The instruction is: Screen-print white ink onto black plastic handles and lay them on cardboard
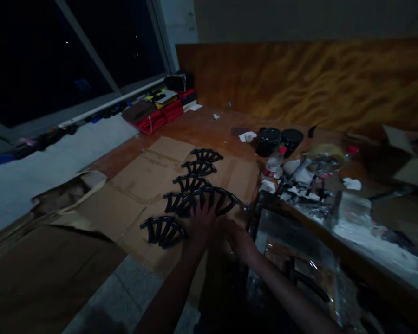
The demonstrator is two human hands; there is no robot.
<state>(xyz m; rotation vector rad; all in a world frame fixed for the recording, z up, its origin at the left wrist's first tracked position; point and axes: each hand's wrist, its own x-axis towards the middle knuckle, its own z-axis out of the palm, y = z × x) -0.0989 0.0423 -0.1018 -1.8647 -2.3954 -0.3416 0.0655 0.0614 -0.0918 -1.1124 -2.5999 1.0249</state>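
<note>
Several black curved ribbed parts lie in a row on flattened cardboard [146, 181]. My left hand [202, 221] reaches forward with fingers spread flat, touching one curved black part [218, 199]. Another part [164, 231] lies just left of that hand; further ones [206, 155] run toward the back. My right hand [237, 236] sits just right of the left hand, low on the cardboard's edge. It is dim there and its fingers are hard to make out.
Right of the cardboard a messy bench holds two black tubs [269, 140], a clear bottle with a red cap [274, 163], white rags and a tape roll [325, 160]. Red and yellow stacked items [160, 113] lie by the dark window. A wooden panel backs the table.
</note>
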